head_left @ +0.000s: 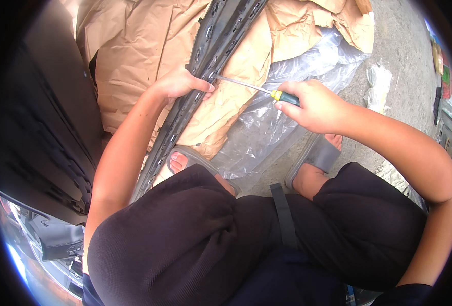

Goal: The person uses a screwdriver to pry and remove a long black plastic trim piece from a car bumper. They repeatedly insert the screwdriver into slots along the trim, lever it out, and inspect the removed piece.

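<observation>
A long black slotted plastic strip (226, 38) runs slantwise from the top of the view down past my left foot. My left hand (184, 84) grips it near its middle, thumb lying across the top and fingers partly hidden beneath. My right hand (315, 104) is wrapped round the green and yellow handle of a screwdriver (251, 85). Its metal shaft points left, and the tip meets the strip's edge just beside my left thumb. Whether the tip sits in a slot is too small to tell.
Crumpled brown paper (134, 56) lies under the strip, with clear plastic sheeting (266, 127) to its right on the concrete floor (402, 46). A large dark panel (47, 102) stands close on my left. A white plastic scrap (378, 84) lies at the right. My sandalled feet flank the sheeting.
</observation>
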Demonstrator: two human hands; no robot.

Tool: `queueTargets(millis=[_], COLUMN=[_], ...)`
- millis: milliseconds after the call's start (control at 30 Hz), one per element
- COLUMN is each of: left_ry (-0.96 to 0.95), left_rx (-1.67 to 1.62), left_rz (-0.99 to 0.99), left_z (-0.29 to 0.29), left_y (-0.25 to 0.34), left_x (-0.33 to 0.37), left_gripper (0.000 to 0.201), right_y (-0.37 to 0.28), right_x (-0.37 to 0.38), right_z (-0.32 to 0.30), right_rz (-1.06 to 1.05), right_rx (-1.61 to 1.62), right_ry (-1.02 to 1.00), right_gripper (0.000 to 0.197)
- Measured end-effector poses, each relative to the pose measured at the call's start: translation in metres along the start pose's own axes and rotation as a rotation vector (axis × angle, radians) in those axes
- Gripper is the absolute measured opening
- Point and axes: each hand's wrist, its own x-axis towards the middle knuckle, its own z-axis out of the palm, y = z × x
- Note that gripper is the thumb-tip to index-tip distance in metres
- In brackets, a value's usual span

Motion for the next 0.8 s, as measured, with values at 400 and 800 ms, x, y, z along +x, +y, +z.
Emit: queueTargets(millis=[400,800], left_ry=[0.019,0.017], left_rx=[-0.05,-0.063], left_rz=[-0.009,-0.011], left_z=[0.0,-0.002], left_y=[0.0,-0.004], left_x=[-0.001,0.002], left_gripper=[0.022,0.025], right_y=[0.017,0.041], right_x=[0.003,0.006], right_z=[-0.001,0.015], right_rz=[-0.006,-0.037], right_rx=[0.046,-0.015], right_ry=[-0.069,-0.021], right_gripper=[0.038,0.04])
